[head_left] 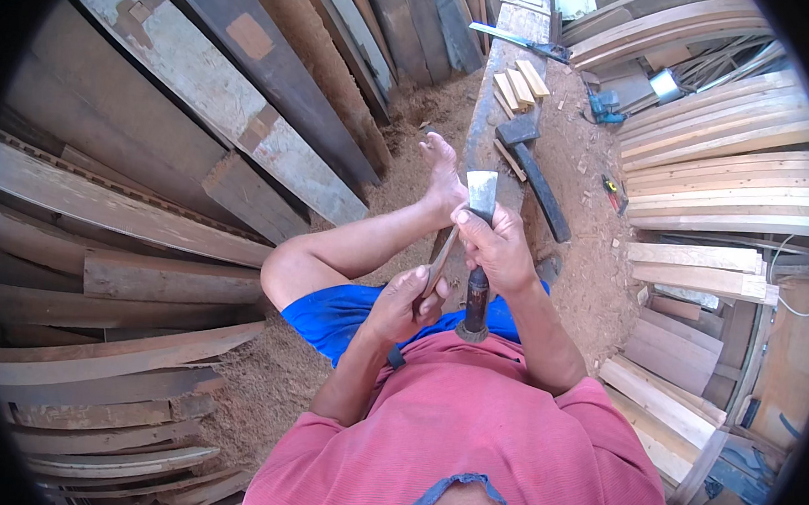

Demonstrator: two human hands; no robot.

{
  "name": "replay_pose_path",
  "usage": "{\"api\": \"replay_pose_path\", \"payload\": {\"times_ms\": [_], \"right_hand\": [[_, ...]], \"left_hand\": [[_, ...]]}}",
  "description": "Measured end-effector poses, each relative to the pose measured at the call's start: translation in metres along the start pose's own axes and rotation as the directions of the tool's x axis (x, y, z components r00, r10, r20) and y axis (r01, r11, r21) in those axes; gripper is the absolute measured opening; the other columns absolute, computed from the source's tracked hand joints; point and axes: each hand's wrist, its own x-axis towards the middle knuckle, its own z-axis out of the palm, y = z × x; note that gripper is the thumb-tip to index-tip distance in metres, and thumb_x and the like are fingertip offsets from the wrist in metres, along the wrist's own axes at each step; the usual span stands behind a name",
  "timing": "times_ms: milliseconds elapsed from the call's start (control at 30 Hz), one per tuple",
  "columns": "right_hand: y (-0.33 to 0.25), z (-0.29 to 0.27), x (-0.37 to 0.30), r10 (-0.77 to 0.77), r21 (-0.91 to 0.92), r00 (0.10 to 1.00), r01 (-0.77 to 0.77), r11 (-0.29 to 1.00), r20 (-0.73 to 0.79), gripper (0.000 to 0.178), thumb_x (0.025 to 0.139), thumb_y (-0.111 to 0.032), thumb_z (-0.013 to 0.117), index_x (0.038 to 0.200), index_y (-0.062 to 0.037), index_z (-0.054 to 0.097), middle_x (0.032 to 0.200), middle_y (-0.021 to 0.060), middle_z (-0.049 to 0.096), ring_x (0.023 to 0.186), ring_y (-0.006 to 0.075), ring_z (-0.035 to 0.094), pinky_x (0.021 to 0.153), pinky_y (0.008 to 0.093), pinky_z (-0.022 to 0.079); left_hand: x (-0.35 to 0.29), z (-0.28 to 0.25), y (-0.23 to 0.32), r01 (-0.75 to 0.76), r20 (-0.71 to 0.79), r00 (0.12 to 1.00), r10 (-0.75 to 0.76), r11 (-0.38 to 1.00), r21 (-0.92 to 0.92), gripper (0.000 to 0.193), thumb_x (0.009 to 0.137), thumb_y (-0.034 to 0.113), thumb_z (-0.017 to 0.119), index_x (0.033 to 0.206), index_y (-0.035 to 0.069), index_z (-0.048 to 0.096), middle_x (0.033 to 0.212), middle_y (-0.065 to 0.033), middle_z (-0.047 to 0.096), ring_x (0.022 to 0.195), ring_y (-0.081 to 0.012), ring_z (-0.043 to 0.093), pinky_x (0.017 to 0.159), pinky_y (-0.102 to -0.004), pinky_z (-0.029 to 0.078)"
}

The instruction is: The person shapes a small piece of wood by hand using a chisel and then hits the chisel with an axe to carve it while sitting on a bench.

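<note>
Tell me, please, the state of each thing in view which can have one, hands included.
Left hand: closed around the slim brown piece
Right hand: closed around the chisel
Slim brown piece: held, slanting
Chisel: held, blade uncovered
Handsaw: lying across the bench, not held
Dark-handled tool: lying down, not held
Short pale pieces: lying side by side
Pale boards: stacked

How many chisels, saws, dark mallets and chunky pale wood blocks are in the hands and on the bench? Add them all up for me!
Chisel in the right hand: 1
Handsaw on the bench: 1
Dark mallet: 1
Chunky pale wood blocks: 3
Total: 6
</note>
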Motion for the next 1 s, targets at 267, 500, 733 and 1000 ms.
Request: {"api": "replay_pose_path", "payload": {"times_ms": [267,500,733,1000], "right_hand": [[0.011,0.030,-0.023,0.210,0.639,0.970,-0.241,0.731,0.125,0.014,0.102,-0.021,0.042,0.107,-0.0087,0.048,0.077,0.0011,0.052,0.052,0.0083,0.046,0.047,0.0261,0.045],[0.006,0.063,-0.052,0.324,0.471,0.888,-0.450,0.759,0.326,0.016,0.102,-0.024,0.042,0.103,-0.0093,0.048,0.069,-0.0021,0.043,0.047,0.0065,0.039,0.045,0.0250,0.040],[0.000,0.061,-0.064,0.335,0.470,0.885,-0.458,0.755,0.324,0.019,0.103,-0.025,0.041,0.103,-0.0078,0.048,0.067,-0.0018,0.041,0.046,0.0063,0.037,0.043,0.0250,0.039],[-0.004,0.056,-0.066,0.324,0.444,0.886,-0.449,0.775,0.331,0.020,0.103,-0.026,0.042,0.103,-0.0074,0.049,0.067,-0.0019,0.041,0.046,0.0061,0.037,0.044,0.0253,0.040]], "left_hand": [[0.040,-0.010,0.009,-0.138,-0.213,0.968,0.132,0.990,-0.010,0.040,0.104,0.042,0.037,0.091,0.010,0.057,0.066,0.0016,0.049,0.058,-0.0089,0.045,0.054,-0.0255,0.036],[0.044,-0.028,0.025,-0.202,-0.194,0.943,0.270,0.929,0.310,0.041,0.103,0.047,0.039,0.095,0.012,0.059,0.067,0.0065,0.049,0.059,-0.0029,0.043,0.052,-0.0212,0.037],[0.021,-0.013,0.020,-0.278,-0.156,0.917,0.368,0.868,0.412,0.046,0.106,0.041,0.031,0.104,0.005,0.059,0.064,0.0076,0.048,0.058,-0.0004,0.041,0.053,-0.0193,0.037],[0.010,0.007,0.026,-0.274,-0.183,0.914,0.362,0.884,0.380,0.044,0.106,0.040,0.031,0.102,0.006,0.059,0.065,0.0078,0.047,0.058,-0.0004,0.040,0.054,-0.0191,0.037]]}}
